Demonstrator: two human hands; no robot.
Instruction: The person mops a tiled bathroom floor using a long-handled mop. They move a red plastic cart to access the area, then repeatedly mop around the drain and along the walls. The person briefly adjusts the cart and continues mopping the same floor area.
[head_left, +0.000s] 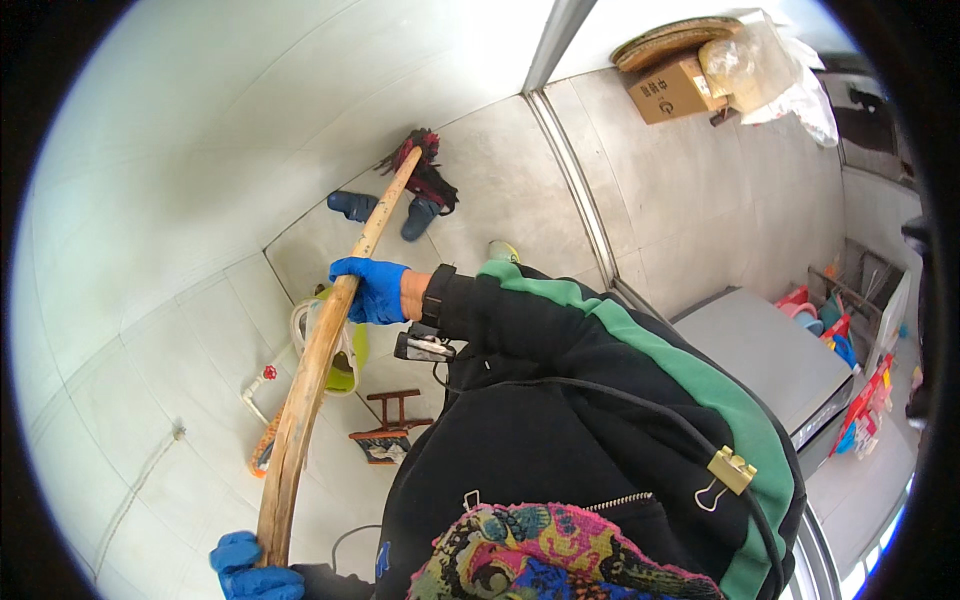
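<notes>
My right hand (373, 290), in a blue glove, is wrapped around the middle of a mop's wooden handle (311, 360). At the lower left, my left hand (251, 570), also gloved in blue, grips the handle's near end. The handle slants up to a dark red and black cloth mop head (427, 176), which rests on the floor tiles by the wall. Two dark blue slippers (421, 217) lie beside the mop head, one on each side of the handle. Behind the handle, partly hidden by it and my right hand, stands a white and green bucket (345, 367).
A small brown stool (390, 427) and a pipe with a red valve (268, 373) are near the bucket. A metal door track (574, 184) crosses the floor. Beyond it are a cardboard box (671, 90), plastic bags (757, 67) and a grey-topped appliance (765, 352).
</notes>
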